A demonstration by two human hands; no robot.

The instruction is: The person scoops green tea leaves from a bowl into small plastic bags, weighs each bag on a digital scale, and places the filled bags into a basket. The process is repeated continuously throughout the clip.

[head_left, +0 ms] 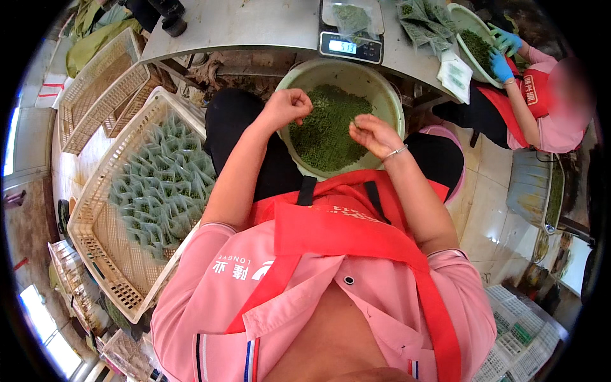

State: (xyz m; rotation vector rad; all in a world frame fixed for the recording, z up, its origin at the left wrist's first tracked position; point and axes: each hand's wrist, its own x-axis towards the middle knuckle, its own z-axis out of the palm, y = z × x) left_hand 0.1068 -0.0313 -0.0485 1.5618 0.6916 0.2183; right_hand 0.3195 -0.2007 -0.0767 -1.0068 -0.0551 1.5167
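Note:
In front of me a round pale-green basin (393,102) holds a heap of small green grains (328,137) that look like green peppercorns. Over its left side is my left hand (287,108), fingers curled into a pinch; whatever may be in them is too small to make out. My right hand (377,135) hangs over the right side, thumb and fingertips pressed together, with perhaps a tiny greenish bit at the tips. Beyond the basin, a digital scale (351,46) with a lit display carries a clear bag (352,20) of green contents.
To my left stands a cream plastic crate (89,245) with many filled clear bags (165,184). Filled bags (425,25) also lie on the metal table (254,28). At the right, a co-worker's blue-gloved hands (501,60) are at another basin (455,19). Empty crates (95,95) stand far left.

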